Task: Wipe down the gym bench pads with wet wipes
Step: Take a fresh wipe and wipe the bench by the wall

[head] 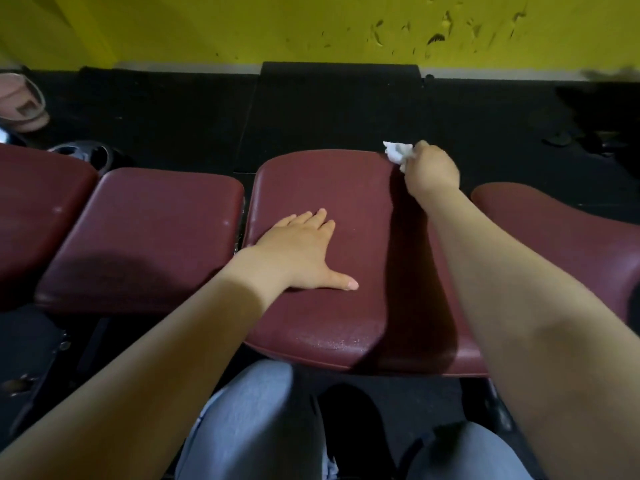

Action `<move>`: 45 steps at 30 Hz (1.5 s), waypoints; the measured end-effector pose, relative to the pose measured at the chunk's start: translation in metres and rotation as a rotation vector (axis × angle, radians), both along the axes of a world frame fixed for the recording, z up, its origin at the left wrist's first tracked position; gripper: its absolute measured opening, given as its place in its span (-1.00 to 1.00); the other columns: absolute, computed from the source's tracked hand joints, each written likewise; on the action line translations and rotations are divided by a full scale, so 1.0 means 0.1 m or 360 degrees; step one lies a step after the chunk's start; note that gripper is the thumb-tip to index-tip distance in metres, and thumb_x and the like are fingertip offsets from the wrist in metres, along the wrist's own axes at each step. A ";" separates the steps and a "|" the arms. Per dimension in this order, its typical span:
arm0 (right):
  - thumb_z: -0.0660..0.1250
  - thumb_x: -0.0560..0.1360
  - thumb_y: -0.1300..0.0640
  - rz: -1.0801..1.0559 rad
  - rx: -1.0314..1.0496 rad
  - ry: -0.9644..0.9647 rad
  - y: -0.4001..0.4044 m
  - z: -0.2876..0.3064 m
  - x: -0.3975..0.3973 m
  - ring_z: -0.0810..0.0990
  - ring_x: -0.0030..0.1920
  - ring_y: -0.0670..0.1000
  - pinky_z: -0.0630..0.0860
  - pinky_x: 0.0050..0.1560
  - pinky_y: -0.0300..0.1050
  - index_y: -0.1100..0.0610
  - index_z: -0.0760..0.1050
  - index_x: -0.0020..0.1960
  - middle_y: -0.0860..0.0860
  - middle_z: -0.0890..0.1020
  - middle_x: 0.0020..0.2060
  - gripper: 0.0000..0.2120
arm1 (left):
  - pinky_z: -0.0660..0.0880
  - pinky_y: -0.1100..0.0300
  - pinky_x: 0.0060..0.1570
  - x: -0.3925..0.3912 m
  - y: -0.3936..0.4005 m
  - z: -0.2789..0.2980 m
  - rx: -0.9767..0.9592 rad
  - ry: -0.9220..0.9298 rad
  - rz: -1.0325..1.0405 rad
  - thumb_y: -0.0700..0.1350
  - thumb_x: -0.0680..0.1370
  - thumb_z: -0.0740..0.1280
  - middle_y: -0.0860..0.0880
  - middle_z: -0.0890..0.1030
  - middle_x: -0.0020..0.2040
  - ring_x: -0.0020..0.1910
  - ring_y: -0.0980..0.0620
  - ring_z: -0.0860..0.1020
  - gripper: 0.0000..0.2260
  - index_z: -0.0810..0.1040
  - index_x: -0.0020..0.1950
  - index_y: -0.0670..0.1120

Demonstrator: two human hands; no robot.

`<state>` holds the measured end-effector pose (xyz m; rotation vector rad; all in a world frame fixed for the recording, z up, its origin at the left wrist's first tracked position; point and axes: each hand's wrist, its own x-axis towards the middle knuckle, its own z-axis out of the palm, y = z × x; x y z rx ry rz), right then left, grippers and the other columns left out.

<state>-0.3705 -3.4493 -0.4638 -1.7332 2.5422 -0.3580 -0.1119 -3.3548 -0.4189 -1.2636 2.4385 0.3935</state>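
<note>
- Two knees in light grey trousers (256,420) are seen nearest, just below the near edge of the bench.
- A dark red, grained vinyl bench pad with rounded corners (353,306) is seen straight ahead; fine droplets or speckles are visible along its near edge.
- The left hand (304,252) is laid flat on the middle of this pad, towards its left edge, with fingers straight and the thumb spread out to the right; nothing is held by it.
- A second dark red pad (145,237) is set just beside the first on the left, with a narrow gap between them, and a third (34,209) is partly seen further left.
- Another dark red pad (568,233) is partly seen to the right, behind the right forearm.
- The right hand (433,169) is stretched out to the far right corner of the central pad, its fingers curled round a crumpled white wet wipe (398,154), which is pressed against that corner's edge.
- Black rubber floor matting (311,116) is seen beyond the bench.
- A pink shoe (22,102) is seen on the floor at far left.
- A scuffed yellow wall (311,26) is seen furthest away.
</note>
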 end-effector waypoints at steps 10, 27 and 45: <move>0.17 0.47 0.03 0.0887 0.0159 -0.0217 2.44 0.29 0.26 0.48 -0.28 -0.03 0.36 -0.32 -0.13 -0.03 0.38 -0.25 -0.11 0.49 -0.34 -0.87 | -0.09 0.01 0.57 -0.08 -0.03 0.04 -0.0022 -0.0143 -0.0071 0.51 0.39 0.19 -0.12 -0.13 0.62 0.60 -0.10 -0.06 0.05 -0.11 0.62 -0.10; 0.31 0.56 0.20 0.0200 -0.0125 0.0162 2.73 0.11 0.09 0.37 -0.59 0.16 0.12 -0.51 -0.23 0.11 0.39 -0.21 0.11 0.47 -0.51 -0.82 | -0.04 0.00 0.57 -0.11 -0.05 0.06 0.0007 -0.0205 -0.0077 0.52 0.38 0.18 -0.15 -0.12 0.62 0.60 -0.14 -0.04 0.07 -0.12 0.62 -0.12; 0.18 0.62 0.04 -0.0291 0.0185 -0.0166 1.58 -0.21 -0.32 0.58 -0.04 0.30 0.39 -0.19 0.02 0.25 0.40 0.14 0.28 0.60 -0.06 -0.72 | 0.10 -0.08 0.54 -0.16 -0.06 0.07 0.0107 -0.0166 0.0029 0.47 0.37 0.28 -0.08 -0.18 0.62 0.60 -0.08 -0.10 0.08 -0.14 0.62 -0.09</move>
